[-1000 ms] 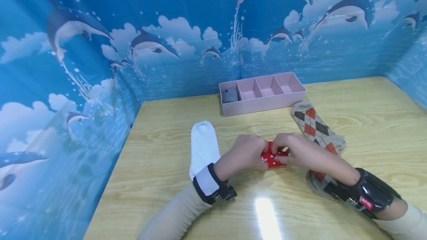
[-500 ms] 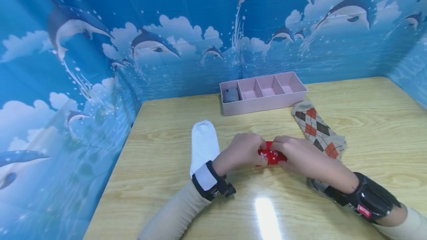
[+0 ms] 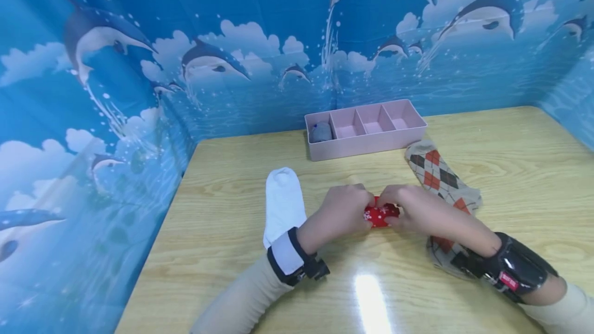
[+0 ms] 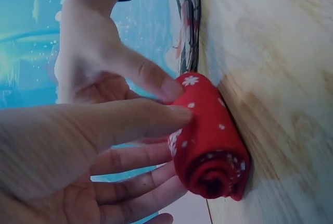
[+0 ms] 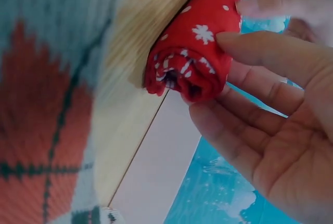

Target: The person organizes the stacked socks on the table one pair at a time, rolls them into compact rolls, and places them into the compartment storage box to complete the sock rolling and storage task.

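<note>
A red sock (image 3: 381, 215) with white snowflakes is rolled into a cylinder on the table, its spiral end showing in the left wrist view, where the roll (image 4: 208, 130) rests against the wood. My left hand (image 3: 342, 212) holds its left part, thumb on the near side and fingers beyond. At the right part my right hand (image 3: 415, 213) grips it between thumb and fingers. A flat white sock (image 3: 284, 202) lies left of my left hand. Partly beneath my right forearm lies a brown argyle sock (image 3: 431, 169), also close up in the right wrist view.
A pink divided box (image 3: 366, 147) stands at the back of the table against a dolphin-print curtain (image 3: 260, 97). Its leftmost compartment holds a grey rolled bundle (image 3: 320, 132). The argyle sock's far end touches or nearly touches the box's right front corner.
The red roll's near edge sits slightly farther from me and the roll looks more compact. My right fingers have shifted their hold on it. The box and the other socks have stayed put.
</note>
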A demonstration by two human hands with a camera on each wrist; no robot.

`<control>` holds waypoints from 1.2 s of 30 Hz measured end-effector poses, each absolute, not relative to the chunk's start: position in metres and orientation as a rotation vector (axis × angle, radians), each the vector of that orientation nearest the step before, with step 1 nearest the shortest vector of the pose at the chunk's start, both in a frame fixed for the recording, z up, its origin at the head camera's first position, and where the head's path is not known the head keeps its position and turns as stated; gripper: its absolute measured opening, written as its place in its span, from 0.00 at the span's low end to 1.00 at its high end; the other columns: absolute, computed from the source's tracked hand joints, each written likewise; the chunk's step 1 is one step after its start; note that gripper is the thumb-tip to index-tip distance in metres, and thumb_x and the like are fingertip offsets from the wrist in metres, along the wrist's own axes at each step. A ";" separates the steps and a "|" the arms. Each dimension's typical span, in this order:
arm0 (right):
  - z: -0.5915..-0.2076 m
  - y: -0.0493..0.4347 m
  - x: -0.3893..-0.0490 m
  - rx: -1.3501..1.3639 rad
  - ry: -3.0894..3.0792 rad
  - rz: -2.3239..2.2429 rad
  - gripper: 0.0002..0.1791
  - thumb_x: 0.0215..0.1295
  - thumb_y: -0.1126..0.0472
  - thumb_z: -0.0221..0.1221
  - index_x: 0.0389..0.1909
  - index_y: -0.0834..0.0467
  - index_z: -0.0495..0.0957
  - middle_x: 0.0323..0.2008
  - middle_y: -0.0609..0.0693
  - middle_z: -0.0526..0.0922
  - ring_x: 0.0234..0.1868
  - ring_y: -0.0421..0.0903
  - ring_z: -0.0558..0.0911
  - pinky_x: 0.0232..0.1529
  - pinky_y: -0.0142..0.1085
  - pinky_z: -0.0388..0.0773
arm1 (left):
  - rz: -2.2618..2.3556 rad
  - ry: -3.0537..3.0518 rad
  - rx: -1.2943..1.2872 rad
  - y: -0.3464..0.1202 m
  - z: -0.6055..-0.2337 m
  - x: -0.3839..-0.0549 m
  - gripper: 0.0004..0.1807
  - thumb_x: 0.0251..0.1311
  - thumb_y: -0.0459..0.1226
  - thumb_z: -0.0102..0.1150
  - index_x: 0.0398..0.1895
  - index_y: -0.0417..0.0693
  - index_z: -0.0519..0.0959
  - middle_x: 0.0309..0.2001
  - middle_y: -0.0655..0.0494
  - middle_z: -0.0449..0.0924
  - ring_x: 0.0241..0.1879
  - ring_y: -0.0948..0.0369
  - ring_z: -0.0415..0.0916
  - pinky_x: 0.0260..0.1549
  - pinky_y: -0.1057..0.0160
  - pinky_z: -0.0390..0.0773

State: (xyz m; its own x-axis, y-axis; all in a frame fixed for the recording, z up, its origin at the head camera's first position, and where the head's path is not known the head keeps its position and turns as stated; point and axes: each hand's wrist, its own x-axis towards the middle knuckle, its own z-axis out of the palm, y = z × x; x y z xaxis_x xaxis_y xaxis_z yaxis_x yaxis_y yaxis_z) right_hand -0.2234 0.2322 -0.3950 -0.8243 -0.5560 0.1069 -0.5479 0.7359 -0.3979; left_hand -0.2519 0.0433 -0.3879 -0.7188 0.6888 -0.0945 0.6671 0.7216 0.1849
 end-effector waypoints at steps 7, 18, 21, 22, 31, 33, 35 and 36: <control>-0.394 0.235 -0.226 -0.915 2.869 -0.708 0.13 0.54 0.67 0.74 0.41 0.56 0.87 0.37 0.45 0.87 0.38 0.39 0.84 0.39 0.37 0.83 | 0.161 2.807 1.163 0.045 -0.394 -0.251 0.20 0.47 0.38 0.78 0.45 0.50 0.84 0.37 0.59 0.83 0.34 0.65 0.77 0.30 0.70 0.76; -0.400 0.229 -0.219 -0.893 2.944 -0.493 0.18 0.54 0.62 0.75 0.46 0.60 0.86 0.41 0.50 0.83 0.35 0.39 0.79 0.32 0.32 0.79 | 0.389 2.728 1.046 0.040 -0.406 -0.265 0.14 0.53 0.46 0.74 0.40 0.53 0.87 0.31 0.63 0.83 0.28 0.68 0.73 0.26 0.72 0.70; -0.403 0.229 -0.218 -0.898 2.968 -0.440 0.20 0.52 0.60 0.77 0.47 0.58 0.87 0.39 0.49 0.79 0.34 0.39 0.74 0.30 0.30 0.75 | 0.474 2.657 0.991 0.040 -0.406 -0.268 0.14 0.55 0.46 0.73 0.43 0.53 0.87 0.33 0.63 0.86 0.30 0.68 0.75 0.28 0.72 0.71; -0.403 0.229 -0.217 -0.895 2.972 -0.427 0.20 0.52 0.59 0.77 0.47 0.57 0.87 0.38 0.49 0.78 0.34 0.39 0.73 0.30 0.30 0.74 | 0.486 2.642 0.975 0.040 -0.405 -0.268 0.15 0.55 0.46 0.73 0.45 0.53 0.87 0.35 0.63 0.86 0.31 0.68 0.75 0.29 0.72 0.71; -0.402 0.230 -0.221 -0.759 2.896 -0.570 0.23 0.54 0.59 0.75 0.47 0.57 0.75 0.37 0.48 0.84 0.35 0.38 0.79 0.34 0.35 0.77 | 0.312 2.732 1.076 0.041 -0.395 -0.262 0.14 0.58 0.44 0.72 0.47 0.57 0.87 0.38 0.63 0.85 0.33 0.67 0.74 0.29 0.71 0.71; -0.402 0.231 -0.222 -0.757 2.886 -0.596 0.21 0.55 0.59 0.75 0.45 0.55 0.75 0.37 0.47 0.84 0.34 0.38 0.79 0.34 0.35 0.78 | 0.191 2.787 1.146 0.043 -0.394 -0.258 0.14 0.58 0.45 0.72 0.47 0.58 0.88 0.39 0.62 0.84 0.34 0.67 0.74 0.30 0.71 0.72; -0.402 0.231 -0.223 -0.767 2.885 -0.611 0.19 0.56 0.60 0.74 0.43 0.54 0.76 0.37 0.46 0.85 0.34 0.38 0.79 0.35 0.35 0.79 | 0.085 2.830 1.192 0.044 -0.394 -0.255 0.15 0.57 0.45 0.73 0.48 0.58 0.88 0.41 0.60 0.83 0.36 0.66 0.75 0.32 0.70 0.74; -0.402 0.230 -0.223 -0.774 2.886 -0.613 0.18 0.56 0.60 0.74 0.43 0.54 0.77 0.37 0.46 0.85 0.34 0.37 0.80 0.36 0.35 0.80 | 0.049 2.847 1.207 0.044 -0.394 -0.254 0.16 0.56 0.45 0.73 0.48 0.57 0.88 0.42 0.59 0.83 0.37 0.65 0.76 0.33 0.69 0.75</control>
State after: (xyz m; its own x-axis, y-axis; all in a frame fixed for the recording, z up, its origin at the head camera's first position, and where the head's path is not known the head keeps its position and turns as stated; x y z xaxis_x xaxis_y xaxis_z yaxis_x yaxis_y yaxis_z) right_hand -0.2232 0.2304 -0.4016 -0.8672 -0.4976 0.0156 -0.4610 0.7908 -0.4026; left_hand -0.2537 0.0443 -0.3941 -0.6944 0.7188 -0.0322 0.7173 0.6951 0.0482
